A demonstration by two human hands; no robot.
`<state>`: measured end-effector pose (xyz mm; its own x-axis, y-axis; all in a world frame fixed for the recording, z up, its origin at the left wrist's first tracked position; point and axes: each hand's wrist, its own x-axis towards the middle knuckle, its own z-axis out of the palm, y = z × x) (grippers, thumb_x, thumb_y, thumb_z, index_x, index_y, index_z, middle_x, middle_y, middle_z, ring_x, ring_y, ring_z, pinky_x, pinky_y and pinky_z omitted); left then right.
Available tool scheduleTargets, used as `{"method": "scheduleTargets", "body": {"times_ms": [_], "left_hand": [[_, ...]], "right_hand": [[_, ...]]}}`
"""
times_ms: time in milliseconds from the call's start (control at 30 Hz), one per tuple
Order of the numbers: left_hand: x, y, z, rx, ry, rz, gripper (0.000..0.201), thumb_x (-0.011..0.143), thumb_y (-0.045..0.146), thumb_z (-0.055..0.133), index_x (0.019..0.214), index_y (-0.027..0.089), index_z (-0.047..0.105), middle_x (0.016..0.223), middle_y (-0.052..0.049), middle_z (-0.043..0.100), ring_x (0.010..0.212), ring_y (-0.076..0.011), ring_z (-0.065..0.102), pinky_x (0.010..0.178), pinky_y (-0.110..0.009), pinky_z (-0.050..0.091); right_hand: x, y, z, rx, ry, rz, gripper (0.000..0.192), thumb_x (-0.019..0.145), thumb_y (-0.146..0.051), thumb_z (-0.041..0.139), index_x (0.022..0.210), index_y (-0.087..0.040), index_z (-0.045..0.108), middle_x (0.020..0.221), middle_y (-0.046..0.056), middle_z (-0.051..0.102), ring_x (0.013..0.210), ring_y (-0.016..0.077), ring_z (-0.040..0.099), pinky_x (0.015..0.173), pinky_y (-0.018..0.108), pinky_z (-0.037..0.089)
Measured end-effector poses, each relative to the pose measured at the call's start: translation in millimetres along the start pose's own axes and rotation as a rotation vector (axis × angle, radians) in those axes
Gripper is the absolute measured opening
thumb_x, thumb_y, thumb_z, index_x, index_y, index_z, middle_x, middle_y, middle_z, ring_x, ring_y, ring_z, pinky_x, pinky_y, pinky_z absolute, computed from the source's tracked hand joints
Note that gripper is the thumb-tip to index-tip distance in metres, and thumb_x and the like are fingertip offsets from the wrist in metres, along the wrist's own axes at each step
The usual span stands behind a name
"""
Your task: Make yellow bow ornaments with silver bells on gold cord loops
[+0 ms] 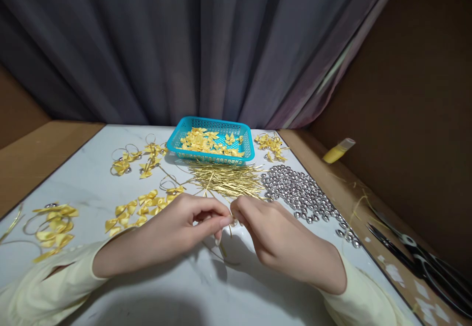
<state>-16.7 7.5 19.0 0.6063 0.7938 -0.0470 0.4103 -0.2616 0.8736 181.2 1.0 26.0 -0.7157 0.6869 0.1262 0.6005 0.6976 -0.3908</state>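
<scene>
Left hand (184, 225) and right hand (273, 232) meet fingertip to fingertip low over white bench (206, 286), both pinched on same thin gold wire (225, 235); wire's tail hangs below fingers. Pile of gold wires (224, 178) just beyond hands. Silver bells (302, 193) beyond right hand. Loose yellow bows (138, 208) beside left hand. Blue basket (173, 141) of bows farther back. Black scissors (424, 262) far right of right hand.

No readable text, label or number shows anywhere.
</scene>
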Motion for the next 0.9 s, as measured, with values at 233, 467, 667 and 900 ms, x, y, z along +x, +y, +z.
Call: {"method": "scheduleTargets", "body": {"times_ms": [233, 467, 667, 900], "left_hand": [[-0.9, -1.7, -0.3, -0.035, -0.020, -0.026, 0.025, 0.091, 0.030, 0.045, 0.084, 0.017, 0.065, 0.069, 0.002, 0.060, 0.063, -0.0103, 0.052, 0.057, -0.019, 0.038], [-0.5, -0.3, -0.1, -0.040, -0.023, -0.045, 0.025, 0.091, 0.031, 0.045, 0.085, 0.017, 0.066, 0.069, 0.002, 0.060, 0.062, -0.0105, 0.051, 0.056, -0.019, 0.038], [-1.1, -0.7, -0.9, -0.017, -0.005, -0.017, 0.024, 0.090, 0.028, 0.046, 0.080, 0.017, 0.065, 0.066, 0.003, 0.060, 0.060, -0.0094, 0.050, 0.052, -0.018, 0.037], [0.4, 1.7, -0.9, -0.048, -0.013, -0.034, 0.022, 0.087, 0.022, 0.049, 0.071, 0.016, 0.063, 0.058, 0.005, 0.053, 0.050, -0.0071, 0.043, 0.046, -0.016, 0.033]], "right_hand": [[2.3, -0.8, -0.1, 0.014, 0.019, 0.005, 0.007, 0.080, -0.016, 0.034, 0.077, -0.019, 0.040, 0.065, 0.000, 0.046, 0.052, 0.0116, 0.031, 0.048, 0.025, 0.025], [-0.7, 0.5, -4.7, 0.051, -0.001, 0.048, 0.014, 0.089, -0.017, 0.033, 0.082, -0.018, 0.045, 0.069, 0.001, 0.053, 0.053, 0.0110, 0.038, 0.050, 0.025, 0.028], [-1.1, 2.3, -6.8, -0.007, -0.035, 0.035, 0.016, 0.087, -0.012, 0.034, 0.088, -0.016, 0.049, 0.075, 0.004, 0.058, 0.058, 0.0133, 0.045, 0.051, 0.026, 0.029], [-2.3, -0.3, -5.8, -0.123, -0.087, -0.013, 0.023, 0.072, -0.002, 0.036, 0.086, -0.016, 0.049, 0.074, 0.003, 0.055, 0.057, 0.0129, 0.040, 0.048, 0.025, 0.022]]}}
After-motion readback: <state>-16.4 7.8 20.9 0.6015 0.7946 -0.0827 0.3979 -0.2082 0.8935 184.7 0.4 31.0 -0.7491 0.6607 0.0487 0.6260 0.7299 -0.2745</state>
